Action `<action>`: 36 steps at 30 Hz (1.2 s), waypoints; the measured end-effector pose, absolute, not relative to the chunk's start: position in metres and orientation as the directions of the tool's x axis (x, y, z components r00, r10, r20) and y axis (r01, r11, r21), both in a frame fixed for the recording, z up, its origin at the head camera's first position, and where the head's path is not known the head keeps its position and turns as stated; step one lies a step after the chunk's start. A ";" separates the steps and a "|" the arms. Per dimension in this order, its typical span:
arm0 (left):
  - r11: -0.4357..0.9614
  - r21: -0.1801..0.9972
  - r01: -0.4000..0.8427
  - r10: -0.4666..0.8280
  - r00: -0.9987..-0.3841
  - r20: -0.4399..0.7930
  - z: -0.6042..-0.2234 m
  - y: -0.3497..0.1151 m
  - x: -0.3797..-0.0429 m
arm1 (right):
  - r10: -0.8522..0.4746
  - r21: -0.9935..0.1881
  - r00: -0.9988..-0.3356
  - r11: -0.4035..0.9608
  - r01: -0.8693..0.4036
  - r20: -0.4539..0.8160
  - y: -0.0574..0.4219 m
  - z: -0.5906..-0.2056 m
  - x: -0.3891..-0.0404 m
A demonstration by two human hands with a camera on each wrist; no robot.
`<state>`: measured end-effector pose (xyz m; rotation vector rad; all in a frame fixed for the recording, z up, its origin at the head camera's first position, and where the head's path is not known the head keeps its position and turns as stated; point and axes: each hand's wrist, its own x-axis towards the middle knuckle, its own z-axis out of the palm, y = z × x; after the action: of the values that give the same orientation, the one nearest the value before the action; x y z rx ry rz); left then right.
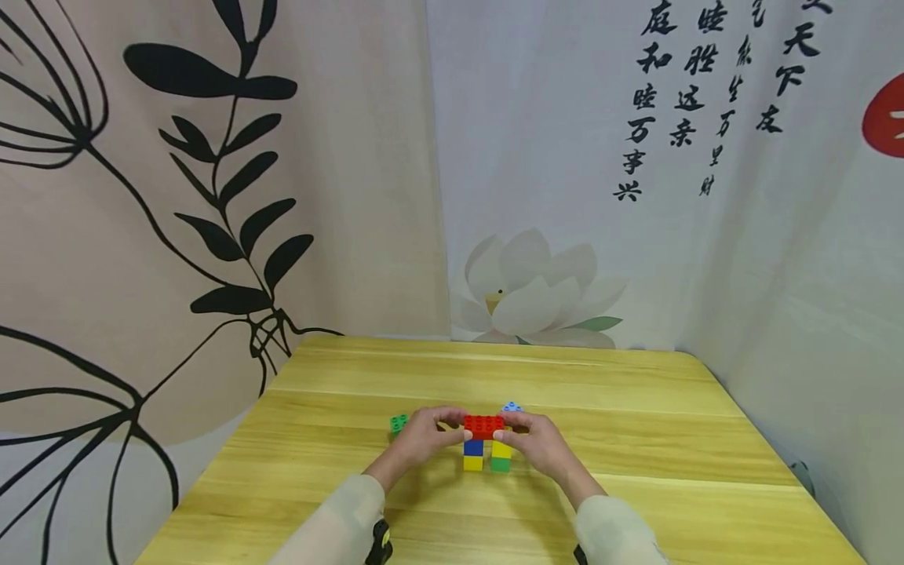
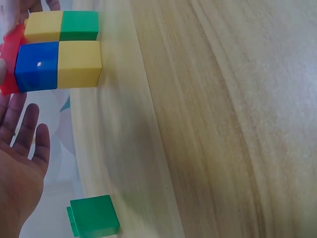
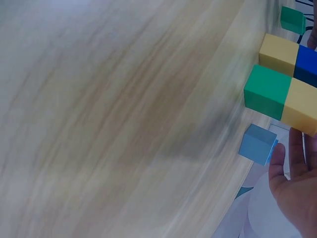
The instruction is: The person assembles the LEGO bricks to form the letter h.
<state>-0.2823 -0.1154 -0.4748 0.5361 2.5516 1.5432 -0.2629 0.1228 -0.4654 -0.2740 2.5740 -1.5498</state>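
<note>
At the far left, a black plant print (image 1: 233, 157) covers the pale backdrop, beside the wooden table (image 1: 706, 455). A pale left sleeve (image 1: 339, 522) comes in over the near edge, with a dark wrist device (image 1: 379, 541) at its cuff. Past it, a lone green block (image 1: 399, 424) stands on the table just beyond the left hand (image 1: 424, 434). That hand pinches the left end of a red brick (image 1: 483, 426), its thumb on the near side and the gap between thumb and fingers only as wide as the brick; in the left wrist view its other fingers are loosely extended. The red brick lies across the tops of two short columns standing side by side: on the left, a blue block (image 1: 473, 448) over a lower yellow block (image 1: 473, 464); on the right, an upper yellow block (image 1: 502, 450) over a bottom green block (image 1: 500, 464). Behind the right column is a light blue block (image 1: 512, 406), partly hidden by the right hand (image 1: 540, 443), which pinches the brick's right end in the same narrow way. Farther right come the right sleeve (image 1: 616, 530) and, on the backdrop, a red patch (image 1: 883, 118).
</note>
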 end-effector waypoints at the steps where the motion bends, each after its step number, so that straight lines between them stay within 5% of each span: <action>1: 0.419 0.876 0.238 0.351 -0.932 0.086 -0.475 -0.115 -0.282 | -0.220 -0.884 -0.975 0.458 -0.094 -0.010 0.123 -0.466 -0.263; 19: 0.402 0.880 0.252 0.307 -0.943 0.130 -0.483 -0.111 -0.279 | -0.242 -0.895 -0.970 0.430 -0.123 0.017 0.121 -0.468 -0.263; 36: 0.426 0.888 0.176 0.332 -0.943 0.028 -0.474 -0.111 -0.279 | -0.221 -0.889 -0.975 0.445 -0.108 0.008 0.134 -0.477 -0.262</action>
<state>-0.2789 -0.1110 -0.4741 0.4524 2.5218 1.5416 -0.2621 0.1340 -0.4773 -0.2948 2.5762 -1.5728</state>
